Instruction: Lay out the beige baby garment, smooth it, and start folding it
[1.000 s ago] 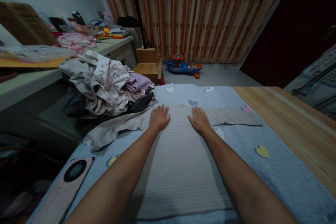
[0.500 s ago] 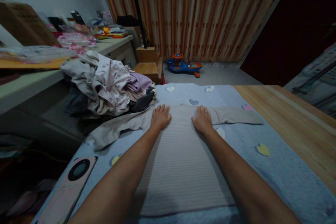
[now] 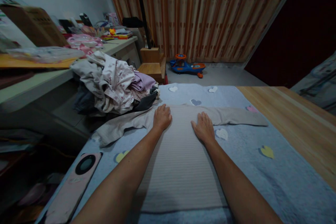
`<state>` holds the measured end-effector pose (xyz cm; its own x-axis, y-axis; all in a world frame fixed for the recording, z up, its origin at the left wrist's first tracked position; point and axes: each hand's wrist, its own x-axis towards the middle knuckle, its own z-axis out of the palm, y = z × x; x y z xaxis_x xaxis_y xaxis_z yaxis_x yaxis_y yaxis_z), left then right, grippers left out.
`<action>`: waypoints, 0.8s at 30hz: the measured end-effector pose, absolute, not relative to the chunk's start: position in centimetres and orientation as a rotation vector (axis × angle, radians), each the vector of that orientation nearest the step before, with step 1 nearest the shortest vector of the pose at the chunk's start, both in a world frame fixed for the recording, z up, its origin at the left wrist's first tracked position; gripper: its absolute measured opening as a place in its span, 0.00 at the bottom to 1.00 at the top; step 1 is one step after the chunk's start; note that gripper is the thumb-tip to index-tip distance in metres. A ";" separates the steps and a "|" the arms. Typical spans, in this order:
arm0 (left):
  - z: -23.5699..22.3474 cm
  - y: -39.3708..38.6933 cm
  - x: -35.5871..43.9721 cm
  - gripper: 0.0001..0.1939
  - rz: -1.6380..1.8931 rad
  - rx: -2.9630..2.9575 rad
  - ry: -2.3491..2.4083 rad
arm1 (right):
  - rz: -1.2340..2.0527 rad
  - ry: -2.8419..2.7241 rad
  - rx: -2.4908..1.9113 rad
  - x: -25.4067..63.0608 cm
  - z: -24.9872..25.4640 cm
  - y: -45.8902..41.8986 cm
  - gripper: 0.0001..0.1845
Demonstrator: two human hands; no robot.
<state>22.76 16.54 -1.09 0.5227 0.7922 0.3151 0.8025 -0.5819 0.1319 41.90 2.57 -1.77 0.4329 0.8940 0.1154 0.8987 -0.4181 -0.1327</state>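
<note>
A pale ribbed long-sleeved top (image 3: 181, 161) lies flat on a blue blanket with heart patches (image 3: 262, 175), its sleeves spread out to both sides. My left hand (image 3: 162, 117) rests palm down on the top near its left shoulder, fingers stretched out. My right hand (image 3: 203, 127) lies flat on the top near the right shoulder, fingers extended as well. Neither hand holds anything.
A heap of crumpled clothes (image 3: 115, 84) sits left of the blanket. A pink phone (image 3: 75, 183) lies at the blanket's near left corner. Bare wooden tabletop (image 3: 296, 119) extends to the right. A cluttered desk (image 3: 52, 59) stands at left, a toy car (image 3: 187, 66) by the curtain.
My right hand has slid a little back toward me along the top. The left hand stays near the left shoulder. The view has shifted slightly.
</note>
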 end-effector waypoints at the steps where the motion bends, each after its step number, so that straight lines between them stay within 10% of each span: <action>1: -1.0 16.4 22.7 0.17 -0.548 -2.695 -1.438 | -0.045 -1.586 -2.508 41.8 -1.8 2.6 0.36; 24: -0.8 16.7 17.9 0.26 -0.281 -2.840 -1.355 | -0.054 -1.573 -2.488 41.8 -1.9 2.6 0.35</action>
